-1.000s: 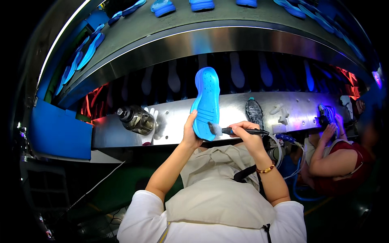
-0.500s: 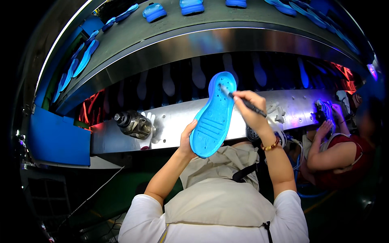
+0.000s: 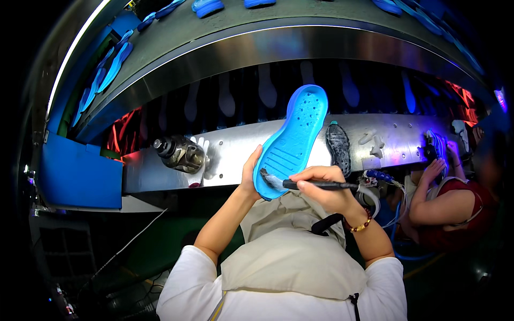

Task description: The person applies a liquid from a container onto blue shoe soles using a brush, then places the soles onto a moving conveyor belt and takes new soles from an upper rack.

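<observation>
1. Blue shoe sole (image 3: 300, 128): held up in the air by the near edge of the worktop, in front of the person. It leans, w/ its top end to the R. Little holes dot the top end, & lines run across the lower part.
2. L hand (image 3: 249, 172): fingers clamped on the sole's L edge, down near the low end. Thumb is on the rim.
3. R hand (image 3: 329, 193): fingers pinched tight on the dark handle of a brush (image 3: 290, 184). Brush tip is on the inside of the sole, at the low end, L side. A bead bracelet (image 3: 362, 222) is on the R wrist.
4. Worktop (image 3: 241, 155): shiny metal. Just R of the blue sole is a dark sole (image 3: 337, 144), w/ small white bits (image 3: 377, 147) further R.
5. L part of worktop: a round pot (image 3: 184, 156) w/ a dark top, next to a white glove-like thing (image 3: 201, 170).
6. Up top: a green-gray belt (image 3: 300, 13) w/ more blue soles (image 3: 115, 67) on it.
7. Far R: another person (image 3: 447, 211) in a red top, hands by a dark thing w/ blue light; too small to tell what.
</observation>
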`<state>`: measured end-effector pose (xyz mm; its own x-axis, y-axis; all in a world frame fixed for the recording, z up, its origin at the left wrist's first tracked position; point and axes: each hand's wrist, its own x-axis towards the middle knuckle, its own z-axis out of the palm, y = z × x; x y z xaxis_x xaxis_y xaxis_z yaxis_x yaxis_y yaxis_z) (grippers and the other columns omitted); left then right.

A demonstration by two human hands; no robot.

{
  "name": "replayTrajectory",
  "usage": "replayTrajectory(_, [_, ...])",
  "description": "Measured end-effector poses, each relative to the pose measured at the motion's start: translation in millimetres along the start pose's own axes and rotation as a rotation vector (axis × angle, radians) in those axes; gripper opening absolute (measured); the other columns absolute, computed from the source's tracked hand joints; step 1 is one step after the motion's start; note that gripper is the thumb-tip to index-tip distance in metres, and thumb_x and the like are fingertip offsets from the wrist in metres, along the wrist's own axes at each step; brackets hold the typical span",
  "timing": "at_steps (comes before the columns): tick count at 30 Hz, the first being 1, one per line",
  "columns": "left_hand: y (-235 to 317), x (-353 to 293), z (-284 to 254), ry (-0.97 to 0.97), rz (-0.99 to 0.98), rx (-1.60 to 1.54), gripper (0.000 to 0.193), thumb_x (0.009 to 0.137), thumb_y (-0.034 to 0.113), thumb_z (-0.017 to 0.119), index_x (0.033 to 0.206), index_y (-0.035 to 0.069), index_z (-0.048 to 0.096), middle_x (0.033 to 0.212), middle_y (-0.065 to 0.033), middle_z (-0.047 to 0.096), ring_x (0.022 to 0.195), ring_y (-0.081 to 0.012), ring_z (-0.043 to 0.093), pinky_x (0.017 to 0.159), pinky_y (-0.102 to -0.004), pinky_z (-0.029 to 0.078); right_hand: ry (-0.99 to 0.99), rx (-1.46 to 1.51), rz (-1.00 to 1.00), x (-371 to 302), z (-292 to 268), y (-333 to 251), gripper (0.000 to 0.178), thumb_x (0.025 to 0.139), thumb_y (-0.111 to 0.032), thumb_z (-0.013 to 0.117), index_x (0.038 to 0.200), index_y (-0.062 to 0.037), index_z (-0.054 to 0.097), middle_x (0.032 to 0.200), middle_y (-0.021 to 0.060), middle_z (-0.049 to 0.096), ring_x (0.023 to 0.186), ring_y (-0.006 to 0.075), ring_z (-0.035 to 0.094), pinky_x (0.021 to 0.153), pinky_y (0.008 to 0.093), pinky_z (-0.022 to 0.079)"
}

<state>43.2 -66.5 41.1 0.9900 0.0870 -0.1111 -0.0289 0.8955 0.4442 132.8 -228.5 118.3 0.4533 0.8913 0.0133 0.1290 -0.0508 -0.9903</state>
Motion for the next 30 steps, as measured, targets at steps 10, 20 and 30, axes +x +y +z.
replayTrajectory(10, [1.6, 3.6, -4.3, -0.024, -0.093, -0.161, 0.070, 0.089, 0.055, 0.024, 0.133, 0.002, 0.033, 0.122, -0.0220, 0.048, 0.102, -0.0388, 0.054, 0.079, -0.0577, 0.047, 0.202, 0.816, 0.206, 11.1, -39.0, 16.8, 0.022, 0.086, -0.010, 0.051, 0.096, 0.0066, 0.060, 0.092, 0.0160, 0.063, 0.083, 0.0210, 0.064, 0.075, 0.0290, 0.054])
replayTrajectory(20, [4.1, 0.4, -11.7, 0.179, -0.195, -0.130, 0.065, 0.089, 0.055, 0.024, 0.133, 0.008, 0.037, 0.122, -0.0164, 0.050, 0.105, -0.0333, 0.055, 0.083, -0.0531, 0.046, 0.349, 0.908, 0.237, 8.5, -45.5, 30.6, 0.017, 0.084, -0.011, 0.054, 0.094, 0.0014, 0.059, 0.090, 0.0132, 0.062, 0.082, 0.0230, 0.060, 0.070, 0.0291, 0.051])
replayTrajectory(30, [121.8, -67.8, 40.3, 0.041, 0.374, 0.376, 0.060, 0.091, 0.041, 0.033, 0.132, -0.003, 0.034, 0.125, -0.0235, 0.047, 0.110, -0.0386, 0.050, 0.087, -0.0528, 0.044, 0.753, 1.059, -0.103, -55.1, -108.8, 33.3, 0.021, 0.087, -0.013, 0.052, 0.100, 0.0018, 0.058, 0.090, 0.0124, 0.064, 0.077, 0.0205, 0.063, 0.063, 0.0260, 0.055])
